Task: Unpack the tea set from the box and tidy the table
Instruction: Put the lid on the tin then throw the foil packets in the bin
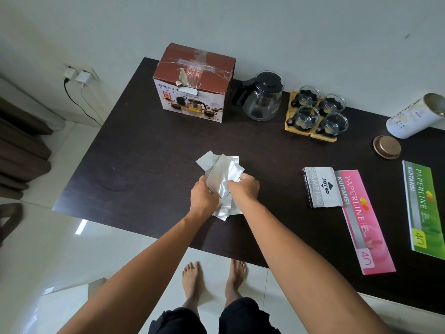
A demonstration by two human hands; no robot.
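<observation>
Single head-worn wide-angle view, looking steeply down, close over dark table [144, 145], wall beyond

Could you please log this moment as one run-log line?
both hands gathering silver packets | left hand, right hand gripping | teapot, cups unpacked | box closed

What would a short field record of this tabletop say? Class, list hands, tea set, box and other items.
hands: left hand and right hand both gripping silver foil packets
teapot: glass teapot, unpacked, beside box
cups: four glass cups on wooden coasters
box: tea set box, closed, upright
other: stamp pad, pink receipt book, green receipt book, canister on its side, round lid
</observation>
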